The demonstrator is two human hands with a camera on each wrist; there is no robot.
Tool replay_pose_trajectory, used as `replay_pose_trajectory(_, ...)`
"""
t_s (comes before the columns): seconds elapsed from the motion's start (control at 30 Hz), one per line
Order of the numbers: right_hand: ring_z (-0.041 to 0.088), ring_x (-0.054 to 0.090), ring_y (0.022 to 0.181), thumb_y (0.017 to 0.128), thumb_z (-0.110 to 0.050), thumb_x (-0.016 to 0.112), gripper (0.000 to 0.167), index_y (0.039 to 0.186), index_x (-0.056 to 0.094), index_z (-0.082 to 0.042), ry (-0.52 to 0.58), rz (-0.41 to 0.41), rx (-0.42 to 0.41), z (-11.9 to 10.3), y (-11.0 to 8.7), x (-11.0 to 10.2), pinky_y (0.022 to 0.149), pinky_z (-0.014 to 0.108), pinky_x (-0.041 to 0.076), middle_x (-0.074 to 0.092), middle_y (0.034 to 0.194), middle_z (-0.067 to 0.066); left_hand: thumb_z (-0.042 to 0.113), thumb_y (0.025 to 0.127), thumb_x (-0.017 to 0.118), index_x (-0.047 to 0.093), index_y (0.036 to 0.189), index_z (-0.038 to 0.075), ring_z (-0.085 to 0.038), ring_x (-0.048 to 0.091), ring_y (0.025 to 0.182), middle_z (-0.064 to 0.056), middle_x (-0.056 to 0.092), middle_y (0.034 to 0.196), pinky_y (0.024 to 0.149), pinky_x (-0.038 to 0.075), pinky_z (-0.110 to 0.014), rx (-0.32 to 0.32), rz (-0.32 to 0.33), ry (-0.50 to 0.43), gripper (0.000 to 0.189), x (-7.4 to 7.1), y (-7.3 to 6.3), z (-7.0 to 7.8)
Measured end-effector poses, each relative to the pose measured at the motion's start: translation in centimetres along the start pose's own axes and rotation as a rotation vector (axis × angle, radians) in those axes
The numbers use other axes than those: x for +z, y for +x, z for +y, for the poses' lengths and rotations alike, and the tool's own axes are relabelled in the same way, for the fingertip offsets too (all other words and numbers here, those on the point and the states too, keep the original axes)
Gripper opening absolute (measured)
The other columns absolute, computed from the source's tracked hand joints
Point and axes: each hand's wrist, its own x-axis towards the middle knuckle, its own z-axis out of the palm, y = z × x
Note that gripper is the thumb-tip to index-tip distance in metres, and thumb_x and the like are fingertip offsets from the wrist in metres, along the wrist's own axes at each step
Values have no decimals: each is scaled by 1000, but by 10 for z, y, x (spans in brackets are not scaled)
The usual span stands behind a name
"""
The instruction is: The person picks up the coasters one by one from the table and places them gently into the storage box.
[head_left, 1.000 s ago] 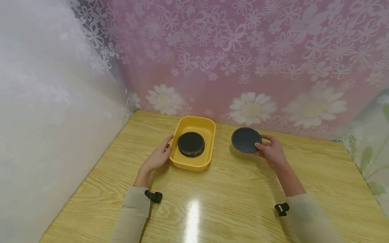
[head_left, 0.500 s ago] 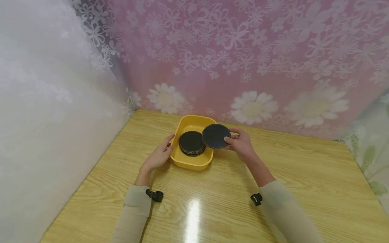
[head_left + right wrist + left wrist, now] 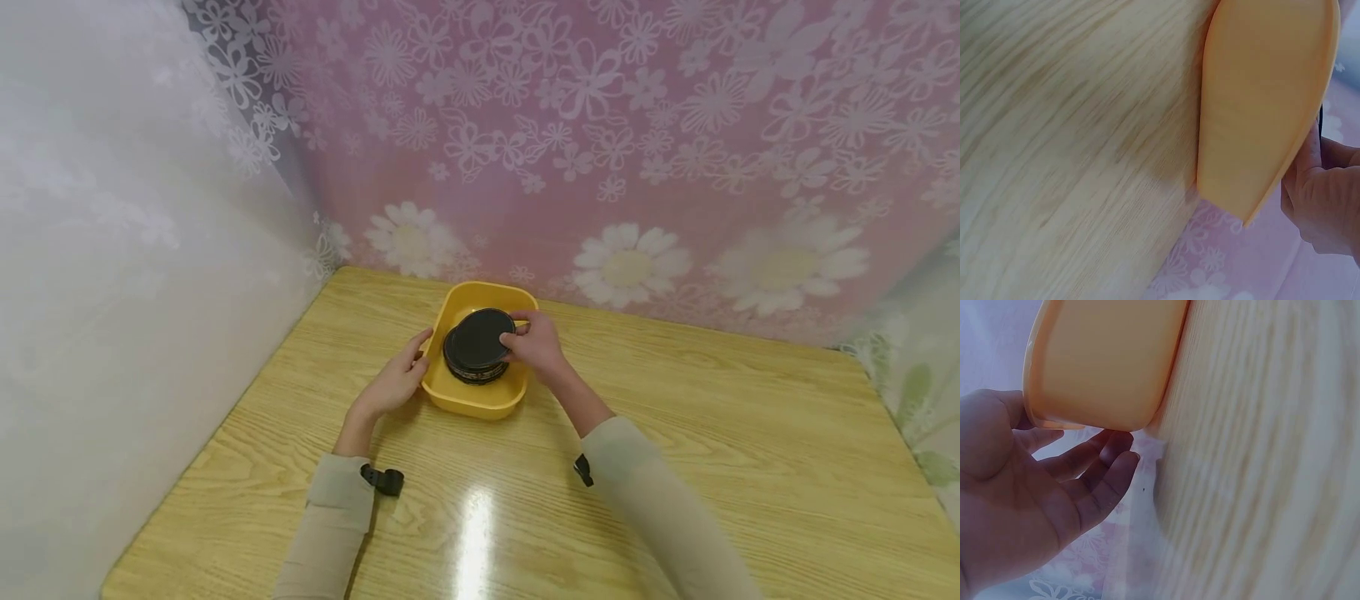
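Observation:
In the head view, my right hand [image 3: 537,342] pinches a round black coaster [image 3: 484,340] by its right edge, thumb on top. The coaster overlaps a stack of similar black coasters [image 3: 476,375] inside a yellow rectangular tray [image 3: 480,410], offset toward the back right. My left hand [image 3: 390,385] rests its loosely bent fingers and thumb against the tray's left outer wall. The left wrist view shows those fingertips [image 3: 1124,459] right at the tray's side. From the right wrist, the coaster is mostly hidden behind the tray's wall [image 3: 1260,106].
The tray stands on a light wood-grain table [image 3: 712,442] near its back edge. A pink floral curtain [image 3: 540,167] hangs right behind the table, and a pale cloth [image 3: 150,275] borders its left side. Each sleeve carries a small black wrist device [image 3: 384,481].
My right hand has carried the coaster leftward from beside the tray to over the stack inside it. The left hand has stayed against the tray.

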Motion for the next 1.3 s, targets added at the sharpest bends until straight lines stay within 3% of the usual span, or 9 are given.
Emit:
replay_pose_trajectory(0.17, 33, 70, 84, 94, 0, 63, 49, 140, 48, 6, -58, 2, -10, -1, 6, 13, 72, 41, 59, 59, 99, 21, 15, 108, 35, 18, 160, 11, -32, 58, 104, -29, 47, 140, 78, 47, -36, -1, -3, -2, 55, -1, -1, 1)
replay_pose_trajectory(0.43, 33, 71, 78, 93, 1, 61, 50, 141, 47, 9, -125, 25, -24, 1, 11, 17, 68, 38, 59, 61, 98, 24, 17, 108, 34, 18, 160, 12, -27, 58, 94, -27, 51, 135, 75, 48, -35, -6, -2, 3, 55, -1, 0, 1)
replay_pose_trajectory(0.57, 30, 71, 68, 93, -2, 60, 51, 141, 47, 7, -236, 36, -32, 1, 12, 17, 69, 41, 58, 65, 91, 23, 15, 108, 34, 18, 160, 10, -28, 58, 94, -29, 52, 133, 75, 46, -34, 9, 1, 10, 54, -2, 0, 1)
replay_pose_trajectory(0.73, 19, 64, 53, 94, -5, 56, 50, 142, 46, 7, -403, 7, -56, 1, 16, 16, 57, 32, 55, 70, 92, 22, 13, 108, 34, 17, 159, 6, -31, 58, 95, -33, 50, 135, 75, 46, -35, 13, -9, 0, 55, -3, -2, 6)
replay_pose_trajectory(0.77, 20, 63, 55, 94, -5, 55, 50, 142, 46, 7, -437, 4, -56, 1, 17, 17, 57, 31, 54, 71, 97, 23, 13, 108, 34, 17, 159, 6, -30, 58, 95, -33, 50, 136, 75, 46, -35, 10, -7, -2, 55, -3, -2, 6)
replay_pose_trajectory(0.87, 26, 69, 80, 93, -4, 54, 47, 138, 50, 9, -524, -6, -68, 0, 19, 19, 71, 36, 56, 67, 115, 24, 13, 108, 34, 17, 159, 6, -30, 58, 94, -32, 49, 137, 74, 46, -35, 3, -7, 1, 55, -3, -3, 6)
replay_pose_trajectory(1.0, 36, 60, 113, 90, -3, 52, 44, 132, 54, 11, -602, -13, -66, -2, 20, 23, 89, 45, 53, 61, 125, 25, 16, 108, 35, 18, 160, 11, -30, 57, 102, -28, 49, 140, 78, 46, -35, -6, 0, 3, 55, -1, -1, 0)
replay_pose_trajectory(1.3, 27, 56, 84, 91, -2, 50, 36, 125, 55, 8, -720, -21, -19, -4, 23, 29, 67, 35, 44, 62, 110, 20, 17, 108, 36, 19, 160, 14, -26, 57, 88, -27, 53, 134, 73, 46, -33, -11, -3, -4, 54, -2, 2, -2)
